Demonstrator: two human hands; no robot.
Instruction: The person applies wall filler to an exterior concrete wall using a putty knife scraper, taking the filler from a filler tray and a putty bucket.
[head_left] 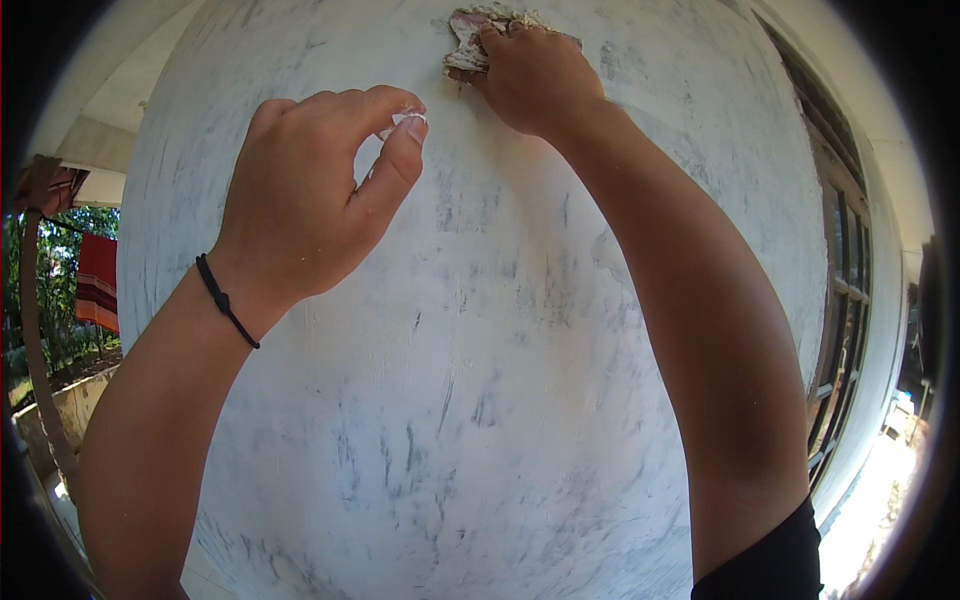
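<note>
A pale wall with patchy white coating and grey streaks stands before me. High on it, my right hand is closed round a flat piece caked with white putty, pressed to the wall. Its exact kind is hard to make out, as my hand covers much of it. Lower and to the left, my left hand is held in front of the wall. Its thumb and forefinger are pinched together at the tips, with a dab of white putty between them. A black cord is round that wrist.
A wooden-framed window with panes is at the right. On the far left are a post, a red striped cloth hanging up, green plants and a low wall. Bright ground shows at the lower right.
</note>
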